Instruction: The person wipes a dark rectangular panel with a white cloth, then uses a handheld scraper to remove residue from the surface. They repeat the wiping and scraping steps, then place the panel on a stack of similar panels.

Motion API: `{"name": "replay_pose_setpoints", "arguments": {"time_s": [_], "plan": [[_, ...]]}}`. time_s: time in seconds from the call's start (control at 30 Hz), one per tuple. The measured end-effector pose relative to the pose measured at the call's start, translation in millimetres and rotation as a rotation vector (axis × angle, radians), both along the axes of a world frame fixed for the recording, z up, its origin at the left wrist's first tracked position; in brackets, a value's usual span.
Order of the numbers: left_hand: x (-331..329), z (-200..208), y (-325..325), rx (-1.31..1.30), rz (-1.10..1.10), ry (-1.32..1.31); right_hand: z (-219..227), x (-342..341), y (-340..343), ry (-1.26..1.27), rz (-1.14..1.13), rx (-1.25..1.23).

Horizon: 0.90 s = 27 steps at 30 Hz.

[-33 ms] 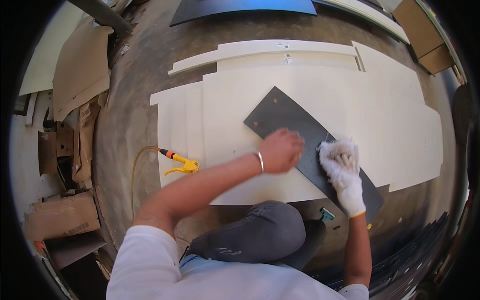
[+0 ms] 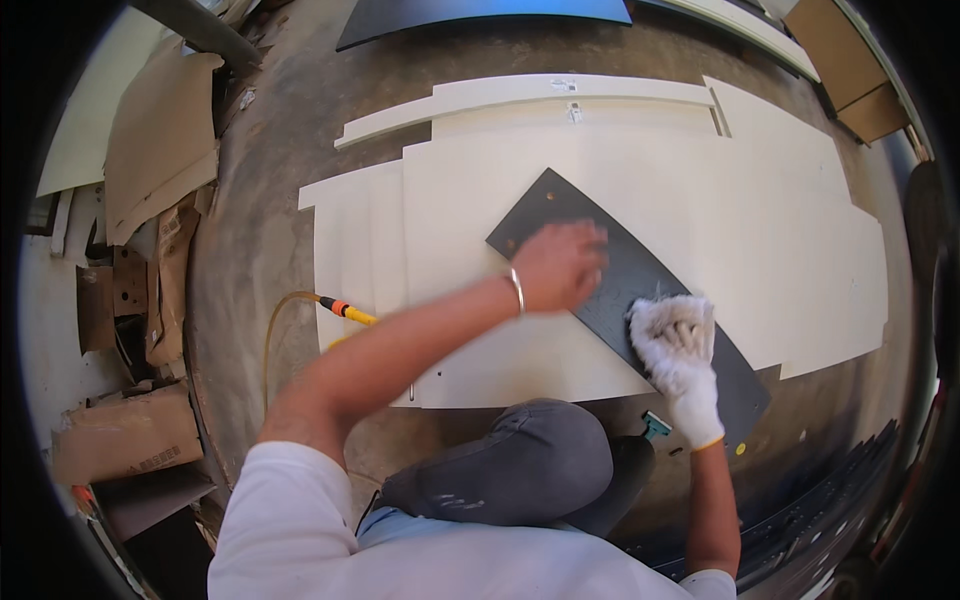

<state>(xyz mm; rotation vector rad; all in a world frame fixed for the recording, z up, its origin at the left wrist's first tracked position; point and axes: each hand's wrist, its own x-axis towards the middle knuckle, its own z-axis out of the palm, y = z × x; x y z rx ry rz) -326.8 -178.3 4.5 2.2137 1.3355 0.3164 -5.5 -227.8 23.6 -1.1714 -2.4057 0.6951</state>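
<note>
A dark grey rectangular board (image 2: 640, 268) lies slantwise across pale panels, with small round holes near its far end. My right hand (image 2: 690, 375), in a white glove, presses a fluffy white cloth (image 2: 652, 322) onto the board's nearer half. My left hand (image 2: 562, 265), bare with a metal bangle at the wrist, is over the board's far half; motion smears its fingers, and whether it touches the surface cannot be told. A yellow air blow gun (image 2: 357, 315) on a hose lies left of the board, partly hidden by my left forearm.
Cream panels (image 2: 480, 340) cover the floor beneath the board. A small teal scraper-like tool (image 2: 655, 425) lies by my knee. Cardboard pieces (image 2: 130, 435) are piled at left. A dark panel (image 2: 490, 12) lies at the far edge, and dark strips (image 2: 800, 525) at the lower right.
My left hand has moved up and away over the board. The gloved right hand with the cloth has slid slightly nearer. My forearm now covers more of the blow gun.
</note>
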Motion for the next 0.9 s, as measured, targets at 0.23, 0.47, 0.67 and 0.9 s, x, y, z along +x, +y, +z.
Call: {"name": "replay_pose_setpoints", "arguments": {"time_s": [0.23,0.47,0.67,0.9], "plan": [[-42,-18,117,-0.163,-0.062,0.356,-51,-55,-51,-0.170,0.071,0.188],[-47,-22,120,-0.170,-0.104,0.361,-63,-195,9,0.058,0.117,0.280],[-49,-26,114,-0.168,-0.082,0.347,-28,-108,-21,-0.124,0.143,0.245],[-43,-17,116,-0.197,-0.101,0.381,-43,-228,26,-0.037,0.193,0.304]]}}
